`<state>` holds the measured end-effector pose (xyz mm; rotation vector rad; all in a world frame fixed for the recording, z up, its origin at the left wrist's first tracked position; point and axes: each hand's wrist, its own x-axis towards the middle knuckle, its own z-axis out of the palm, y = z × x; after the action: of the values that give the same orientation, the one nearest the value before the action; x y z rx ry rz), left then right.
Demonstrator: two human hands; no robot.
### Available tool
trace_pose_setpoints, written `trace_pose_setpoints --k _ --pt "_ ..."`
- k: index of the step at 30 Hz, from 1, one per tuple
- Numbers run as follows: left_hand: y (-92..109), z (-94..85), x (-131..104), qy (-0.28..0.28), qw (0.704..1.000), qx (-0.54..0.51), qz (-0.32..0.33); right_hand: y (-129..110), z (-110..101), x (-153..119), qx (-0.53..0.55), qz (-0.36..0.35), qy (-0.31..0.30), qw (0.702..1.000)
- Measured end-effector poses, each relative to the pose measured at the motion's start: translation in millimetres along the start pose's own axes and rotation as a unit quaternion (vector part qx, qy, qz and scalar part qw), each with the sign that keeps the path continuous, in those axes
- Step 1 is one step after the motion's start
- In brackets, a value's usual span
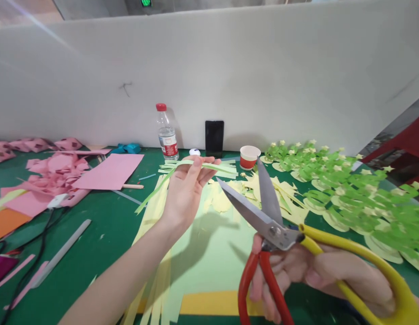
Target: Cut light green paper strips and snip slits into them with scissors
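My left hand (187,189) is raised over the middle of the table, thumb and fingers pinched on a thin green paper strip (150,196). The strip crosses the fingers and hangs down to the left. In my right hand (293,271) is a pair of scissors (273,230) with one red loop and one yellow loop. Its blades stand apart, pointing up and to the left, with no paper between them. Below both hands lie pale green paper sheets (199,271). Long pale yellow strips (157,271) run along their left side.
Cut yellow scraps (290,198) lie behind the scissors. Green star-tipped paper pieces (358,194) fill the right side; pink paper (109,171) and a cable (43,239) lie left. A bottle (168,137), phone (214,139) and paper cup (249,158) stand by the white partition (263,72).
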<state>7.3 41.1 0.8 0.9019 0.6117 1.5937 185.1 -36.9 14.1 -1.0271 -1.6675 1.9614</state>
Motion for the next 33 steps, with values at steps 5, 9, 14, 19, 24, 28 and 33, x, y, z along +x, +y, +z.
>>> trace_pose_setpoints --k 5,9,14,19,24,28,33 --pt "2 5.9 -8 -0.023 0.999 0.02 -0.01 4 -8 -2 0.094 -0.032 -0.08 0.992" --pt "4 7.1 -11 -0.025 0.999 0.029 -0.017 2 -15 -4 0.045 -0.033 -0.073 0.996" --pt "5 7.3 -12 -0.03 0.998 0.029 -0.035 -3 -11 -4 0.034 -0.015 -0.062 0.997" --pt "7 9.3 -12 -0.037 0.997 -0.002 -0.063 -2 -9 -3 0.044 -0.001 -0.052 0.998" --pt "10 8.3 -12 -0.035 0.997 0.011 -0.066 -7 -5 -3 0.031 -0.002 -0.031 0.999" --pt "11 5.2 -10 -0.062 0.996 0.037 -0.046 -12 -3 -4 0.022 0.012 -0.012 1.0" --pt "16 3.5 -10 -0.107 0.99 0.091 -0.01 -10 -8 -10 0.017 0.014 -0.022 1.0"
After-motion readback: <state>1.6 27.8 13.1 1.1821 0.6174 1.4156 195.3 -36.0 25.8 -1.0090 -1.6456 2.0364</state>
